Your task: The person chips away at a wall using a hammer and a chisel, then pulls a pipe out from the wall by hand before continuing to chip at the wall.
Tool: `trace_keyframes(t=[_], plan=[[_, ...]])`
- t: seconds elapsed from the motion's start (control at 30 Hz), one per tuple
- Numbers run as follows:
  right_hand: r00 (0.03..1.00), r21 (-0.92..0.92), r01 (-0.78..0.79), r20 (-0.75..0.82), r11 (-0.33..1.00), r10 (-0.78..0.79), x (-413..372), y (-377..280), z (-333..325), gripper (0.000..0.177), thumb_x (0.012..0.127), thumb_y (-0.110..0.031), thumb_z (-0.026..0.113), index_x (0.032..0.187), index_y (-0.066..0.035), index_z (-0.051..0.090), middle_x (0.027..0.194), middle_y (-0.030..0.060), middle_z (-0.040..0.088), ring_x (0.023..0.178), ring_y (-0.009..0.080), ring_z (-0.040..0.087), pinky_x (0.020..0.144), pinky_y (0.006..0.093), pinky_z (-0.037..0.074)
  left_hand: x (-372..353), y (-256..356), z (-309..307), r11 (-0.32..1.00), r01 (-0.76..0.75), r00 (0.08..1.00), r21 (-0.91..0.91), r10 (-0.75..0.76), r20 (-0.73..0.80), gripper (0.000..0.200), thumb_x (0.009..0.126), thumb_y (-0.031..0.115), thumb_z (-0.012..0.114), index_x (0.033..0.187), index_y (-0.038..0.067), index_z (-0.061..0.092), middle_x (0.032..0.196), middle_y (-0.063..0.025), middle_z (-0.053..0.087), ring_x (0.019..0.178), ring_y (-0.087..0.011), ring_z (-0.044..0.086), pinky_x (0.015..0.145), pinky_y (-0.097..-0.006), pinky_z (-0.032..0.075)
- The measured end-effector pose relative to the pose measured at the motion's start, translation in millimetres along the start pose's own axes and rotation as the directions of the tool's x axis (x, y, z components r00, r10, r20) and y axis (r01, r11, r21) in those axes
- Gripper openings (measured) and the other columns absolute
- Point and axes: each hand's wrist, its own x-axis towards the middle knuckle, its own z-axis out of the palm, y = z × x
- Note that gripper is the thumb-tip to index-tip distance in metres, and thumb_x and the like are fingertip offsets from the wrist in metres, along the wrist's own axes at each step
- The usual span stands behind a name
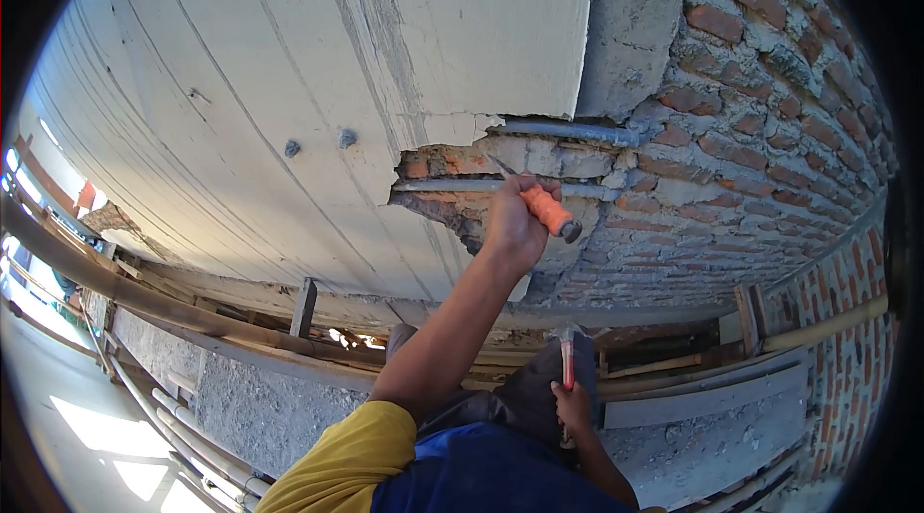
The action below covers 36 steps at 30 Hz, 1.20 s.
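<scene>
My left hand (518, 229) is closed round a chisel (549, 209) with an orange grip. Its metal tip points up and left at exposed brick (469, 163) inside a broken opening in the plaster. A grey pipe (568, 133) runs across the top of this opening, and a second pipe (438, 186) passes behind my hand. Low down, beside my thigh, my right hand (574, 405) grips a hammer (568, 364) by its red handle, head upward. The hammer is apart from the chisel.
Cream plaster (289, 61) with long grooves covers the wall on the left; bare brickwork (731, 166) lies on the right. Below the wall run a bamboo pole (183, 306) and dusty scaffold boards (698, 426). A sunlit floor (87, 426) shows at the lower left.
</scene>
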Motion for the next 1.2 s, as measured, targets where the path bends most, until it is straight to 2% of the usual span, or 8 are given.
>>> trace_keyframes(t=[0.17,0.27,0.37,0.57,0.67,1.0,1.1,1.2], plan=[[0.999,0.063,-0.04,0.023,0.997,0.039,-8,-11,-3,0.025,0.085,-0.021,0.062,0.074,-0.008,0.044,0.05,-0.0009,0.041,0.034,0.011,0.042,0.031,0.0282,0.033,-9,-15,8,0.998,-0.032,0.999,0.062,0.031,0.01,0.023,0.093,0.015,0.049,0.103,-0.002,0.037,0.096,-0.0131,0.048,0.101,-0.0247,0.056,0.088,-0.0322,0.051],[0.998,0.077,-0.059,0.036,0.995,0.057,-9,-15,-3,0.025,0.085,-0.021,0.062,0.075,-0.007,0.044,0.051,-0.0011,0.041,0.035,0.0105,0.042,0.031,0.0279,0.033,-14,-15,13,0.995,-0.042,0.995,0.09,0.033,0.097,0.03,0.095,0.02,0.048,0.108,-0.004,0.036,0.096,-0.0133,0.048,0.104,-0.0251,0.055,0.087,-0.0305,0.052],[0.996,0.094,-0.078,0.057,0.993,0.072,-10,-15,-7,0.024,0.086,-0.021,0.062,0.076,-0.007,0.044,0.052,-0.001,0.042,0.035,0.0102,0.042,0.031,0.0276,0.033,-19,-16,27,0.992,-0.068,0.996,0.103,0.063,0.059,0.035,0.096,0.022,0.047,0.112,-0.006,0.035,0.097,-0.0137,0.046,0.104,-0.0253,0.056,0.088,-0.0303,0.052],[0.996,0.107,-0.061,0.066,0.992,0.054,-6,-10,-7,0.024,0.085,-0.021,0.062,0.076,-0.007,0.045,0.053,-0.0008,0.042,0.035,0.0099,0.042,0.031,0.0273,0.033,-9,-9,45,0.987,-0.102,0.987,0.128,0.085,0.134,0.041,0.097,0.026,0.041,0.114,-0.01,0.032,0.116,-0.0222,0.041,0.109,-0.0286,0.053,0.092,-0.0327,0.051],[0.997,0.117,-0.053,0.06,0.992,0.046,-5,-6,-7,0.024,0.086,-0.022,0.062,0.076,-0.007,0.045,0.053,-0.0008,0.042,0.035,0.01,0.042,0.031,0.0273,0.033,-1,-3,53,0.991,-0.113,0.986,0.066,0.104,0.132,0.041,0.098,0.027,0.039,0.115,-0.009,0.032,0.121,-0.0245,0.039,0.111,-0.0296,0.051,0.092,-0.0328,0.05],[1.0,0.21,0.016,-0.005,0.978,-0.016,-16,-27,-11,0.028,0.09,-0.029,0.057,0.077,-0.008,0.043,0.052,-0.0014,0.041,0.035,0.0093,0.041,0.031,0.0257,0.033,1,-6,76,0.977,-0.163,0.972,0.138,0.135,0.19,0.041,0.1,0.032,0.026,0.116,-0.005,0.032,0.12,-0.0192,0.041,0.111,-0.0304,0.051,0.097,-0.0389,0.046],[0.993,0.348,0.107,-0.084,0.931,-0.082,-24,-73,-26,0.03,0.093,-0.034,0.052,0.081,-0.008,0.043,0.052,-0.0015,0.039,0.034,0.0088,0.04,0.031,0.0252,0.033,7,-9,78,0.979,-0.172,0.971,0.11,0.149,0.188,0.04,0.1,0.032,0.025,0.114,-0.004,0.034,0.119,-0.0185,0.041,0.11,-0.0303,0.051,0.096,-0.0391,0.046],[0.933,0.51,0.354,-0.253,0.784,-0.256,-24,-116,-45,0.034,0.094,-0.037,0.048,0.082,-0.006,0.044,0.052,-0.0009,0.04,0.036,0.0084,0.04,0.033,0.0247,0.033,10,-14,79,0.977,-0.179,0.97,0.117,0.156,0.184,0.039,0.1,0.032,0.025,0.111,-0.004,0.034,0.119,-0.0179,0.041,0.11,-0.0303,0.052,0.097,-0.0396,0.045]])
